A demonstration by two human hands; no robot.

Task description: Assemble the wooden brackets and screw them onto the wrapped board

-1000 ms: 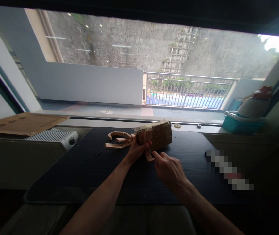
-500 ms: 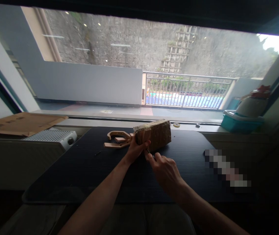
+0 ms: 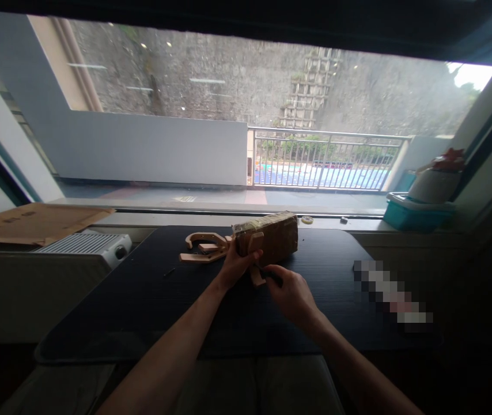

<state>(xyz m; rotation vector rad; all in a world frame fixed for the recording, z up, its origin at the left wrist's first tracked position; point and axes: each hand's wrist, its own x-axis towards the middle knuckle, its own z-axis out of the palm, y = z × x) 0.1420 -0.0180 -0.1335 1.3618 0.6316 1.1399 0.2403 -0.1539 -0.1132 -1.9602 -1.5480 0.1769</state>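
My left hand (image 3: 236,262) is closed around a pale wooden piece (image 3: 258,278), its thumb across the front. That piece stands upright before a brown cardboard box (image 3: 278,239) wrapped in clear tape. In my right hand (image 3: 291,288) is a slim dark hand tool (image 3: 273,276), directed left toward the wood just under my left thumb. The tool's tip is too small to make out. Left of my left hand lie curved, forked wooden parts (image 3: 205,256) on the dark table (image 3: 151,317); whether they join the held piece is hidden.
A thin dark rod (image 3: 169,272) lies on the table's left. The sill holds a tape roll (image 3: 307,219), a small dark object (image 3: 343,219) and a teal box (image 3: 416,213). A radiator (image 3: 99,248) with a brown envelope (image 3: 34,222) stands left. A pixelated object (image 3: 393,294) is at right.
My right hand has turned and shifted slightly, and more of the dark tool shows. My left hand keeps its grip. The whole view has moved a little.
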